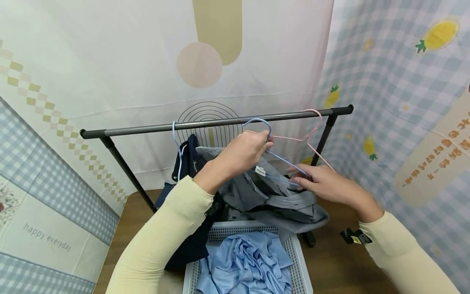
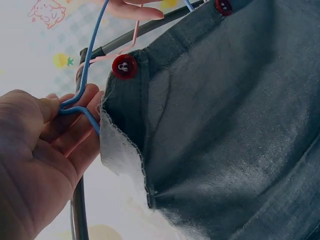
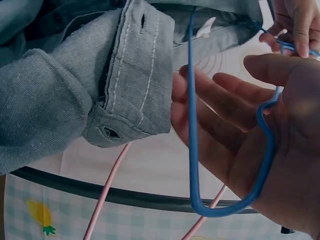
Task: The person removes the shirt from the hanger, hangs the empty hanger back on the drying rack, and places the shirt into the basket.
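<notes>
My left hand (image 1: 244, 153) pinches the blue hanger (image 1: 273, 157) at its neck, just below the hook, fingers curled round the wire. My right hand (image 1: 324, 183) holds the hanger's far shoulder end in curled fingers, with the grey shirt (image 1: 271, 200) draped below and against it. Collar with white label sits near the hanger; red buttons show in the left wrist view. Judgement: shirt only partly threaded, not yet seated on both shoulders. Hook not on the rail (image 1: 216, 122). A navy garment (image 1: 187, 163) already hangs there; a pink hanger (image 1: 312, 134) waits empty. Light blue cloth (image 1: 246, 261) remains in the basket (image 1: 299, 261)
</notes>
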`<state>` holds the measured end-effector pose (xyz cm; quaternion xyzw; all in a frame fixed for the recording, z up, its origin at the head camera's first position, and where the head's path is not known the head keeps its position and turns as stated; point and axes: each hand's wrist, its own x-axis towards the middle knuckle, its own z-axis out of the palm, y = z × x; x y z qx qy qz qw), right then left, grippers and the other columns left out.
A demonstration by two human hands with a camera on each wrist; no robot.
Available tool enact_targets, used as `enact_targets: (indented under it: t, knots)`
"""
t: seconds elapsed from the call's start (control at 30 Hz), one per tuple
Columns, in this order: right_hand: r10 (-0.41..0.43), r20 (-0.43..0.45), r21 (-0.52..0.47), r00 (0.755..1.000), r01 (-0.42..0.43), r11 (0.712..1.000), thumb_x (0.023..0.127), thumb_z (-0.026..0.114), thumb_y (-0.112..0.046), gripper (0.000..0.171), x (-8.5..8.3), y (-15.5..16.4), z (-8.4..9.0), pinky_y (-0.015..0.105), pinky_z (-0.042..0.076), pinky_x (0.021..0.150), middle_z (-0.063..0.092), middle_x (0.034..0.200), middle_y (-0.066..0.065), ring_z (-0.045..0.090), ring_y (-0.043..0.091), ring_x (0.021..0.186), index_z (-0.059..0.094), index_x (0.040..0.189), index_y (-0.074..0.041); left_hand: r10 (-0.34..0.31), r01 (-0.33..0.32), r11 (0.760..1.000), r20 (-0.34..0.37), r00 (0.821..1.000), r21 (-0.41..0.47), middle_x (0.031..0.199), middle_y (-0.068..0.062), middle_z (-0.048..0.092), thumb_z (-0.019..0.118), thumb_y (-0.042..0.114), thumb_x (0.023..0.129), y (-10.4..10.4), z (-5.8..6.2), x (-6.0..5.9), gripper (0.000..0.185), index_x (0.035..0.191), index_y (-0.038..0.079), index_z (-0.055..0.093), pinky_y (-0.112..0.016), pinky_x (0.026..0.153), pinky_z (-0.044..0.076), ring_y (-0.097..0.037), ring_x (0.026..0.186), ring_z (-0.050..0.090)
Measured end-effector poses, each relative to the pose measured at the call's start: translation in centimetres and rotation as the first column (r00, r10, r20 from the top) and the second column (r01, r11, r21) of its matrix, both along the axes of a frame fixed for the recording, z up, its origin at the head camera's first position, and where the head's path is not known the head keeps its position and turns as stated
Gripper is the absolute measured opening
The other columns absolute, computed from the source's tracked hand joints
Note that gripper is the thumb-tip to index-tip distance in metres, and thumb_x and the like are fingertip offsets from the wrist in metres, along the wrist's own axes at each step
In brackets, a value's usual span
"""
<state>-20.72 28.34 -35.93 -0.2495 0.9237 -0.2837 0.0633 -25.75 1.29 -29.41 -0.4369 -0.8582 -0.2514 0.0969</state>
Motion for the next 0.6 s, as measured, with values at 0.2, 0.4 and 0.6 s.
enact_targets:
  t: [0.2, 0.4, 0.6]
  knots:
    - [-0.01, 0.062, -0.014, 0.998, 0.011, 1.0, 0.11, 0.052, -0.026, 0.036, 0.1, 0.6, -0.2, 0.028, 0.057, 0.069, 0.076, 0.114, 0.007, 0.073, 0.009, 0.083, 0.061, 0.14, -0.009, -0.019, 0.018, 1.0, -0.054, 0.998, -0.004, 0.091, -0.004, 0.071, 0.05, 0.019, 0.11, 0.5, -0.2, 0.2, 0.02, 0.108, 0.005, 0.065, -0.027, 0.068, 0.049, -0.013, 0.074, 0.06]
    - [-0.013, -0.032, -0.014, 0.999, 0.013, 1.0, 0.1, 0.07, -0.017, 0.035, 0.3, 0.9, -0.7, 0.025, 0.053, 0.065, 0.075, 0.093, -0.005, 0.065, 0.005, 0.077, 0.069, 0.135, -0.014, -0.005, 0.002, 1.0, -0.106, 0.994, -0.025, 0.084, 0.001, 0.064, 0.051, 0.024, 0.11, 0.5, -0.4, 0.6, 0.02, 0.105, 0.01, 0.065, -0.027, 0.066, 0.048, -0.012, 0.072, 0.057]
    - [-0.107, -0.017, -0.047, 0.994, 0.106, 0.993, 0.094, 0.075, -0.007, 0.021, 0.7, 1.5, -1.3, 0.024, 0.053, 0.059, 0.078, 0.093, -0.003, 0.066, 0.006, 0.072, 0.08, 0.114, -0.014, -0.012, 0.005, 0.998, -0.106, 0.994, -0.061, 0.099, -0.003, 0.069, 0.059, 0.031, 0.106, -0.2, -0.3, 0.8, 0.022, 0.109, 0.01, 0.067, -0.031, 0.079, 0.053, -0.015, 0.09, 0.063]
